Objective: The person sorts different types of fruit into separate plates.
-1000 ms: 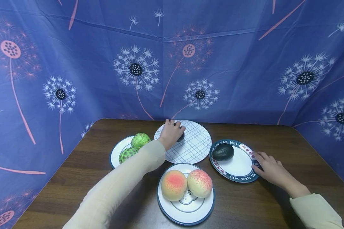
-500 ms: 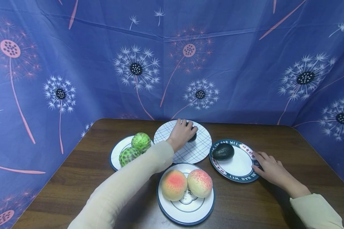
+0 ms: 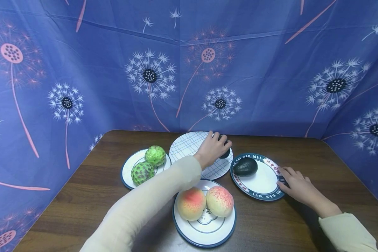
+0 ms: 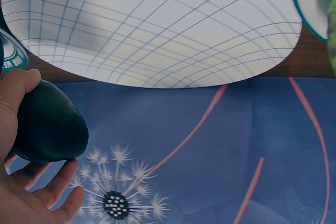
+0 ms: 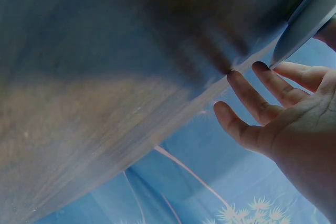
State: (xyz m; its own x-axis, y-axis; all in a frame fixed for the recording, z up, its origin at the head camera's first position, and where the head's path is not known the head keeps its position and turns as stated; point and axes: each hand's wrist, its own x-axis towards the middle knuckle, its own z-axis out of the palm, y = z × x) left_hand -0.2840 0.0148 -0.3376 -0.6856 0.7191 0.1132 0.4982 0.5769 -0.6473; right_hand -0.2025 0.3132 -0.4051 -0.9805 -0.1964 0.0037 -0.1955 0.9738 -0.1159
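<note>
My left hand (image 3: 211, 149) grips a dark green avocado (image 4: 51, 124) over the right part of a white plate with a blue grid (image 3: 184, 148). In the left wrist view the thumb lies along one side of the avocado and the fingers curl round the other. A second dark avocado (image 3: 245, 167) lies on the left of a teal-rimmed plate (image 3: 260, 196) with lettering. My right hand (image 3: 297, 185) rests its fingers and thumb at the right rim of that plate. The right wrist view shows these fingers (image 5: 247, 93) spread and fairly straight.
Two peaches (image 3: 191, 203) sit on a blue-rimmed plate (image 3: 204, 239) at the front middle. At the left, two bumpy green fruits (image 3: 155, 156) share another blue-rimmed plate (image 3: 126, 175), with my left forearm (image 3: 151, 197) passing close by. A blue dandelion cloth (image 3: 255, 70) hangs behind the wooden table (image 3: 82, 203).
My left hand has carried the avocado rightward across the grid plate, from its left-middle to its right edge. The right hand has stayed at the teal-rimmed plate.
</note>
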